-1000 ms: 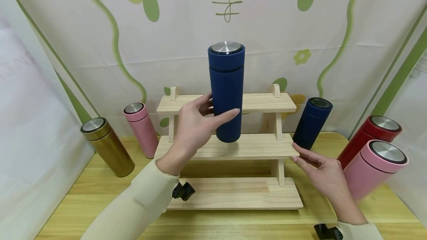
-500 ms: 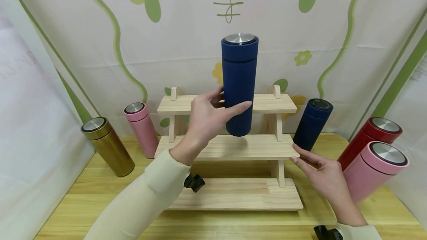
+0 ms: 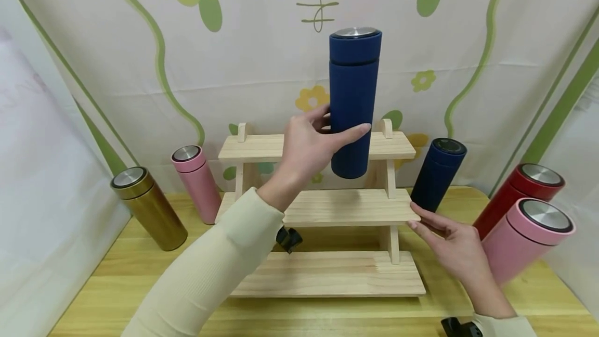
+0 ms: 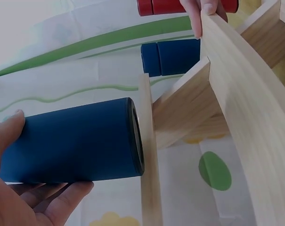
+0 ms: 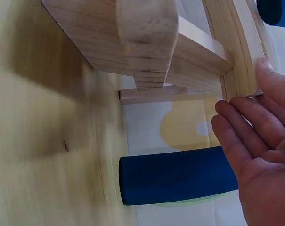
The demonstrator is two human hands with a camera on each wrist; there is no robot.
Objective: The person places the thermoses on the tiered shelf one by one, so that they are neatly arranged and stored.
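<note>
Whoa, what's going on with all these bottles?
A person's left hand is holding a blue bottle up in the air, by a wooden rack. It isn't set down on a shelf. The right hand grips the right end of the rack's middle shelf. A gold bottle and a pink bottle stand left of the rack; a second blue bottle, a red bottle and another pink bottle stand to the right.

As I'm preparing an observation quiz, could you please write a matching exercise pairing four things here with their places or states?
1. Left hand
2. Right hand
3. Gold bottle
4. Red bottle

A. Partly hidden by the pink bottle at right
B. Grips the raised blue bottle
C. Farthest left of the bottles, head view
D. Holds the end of the middle shelf

Pairs: 1-B, 2-D, 3-C, 4-A
</note>
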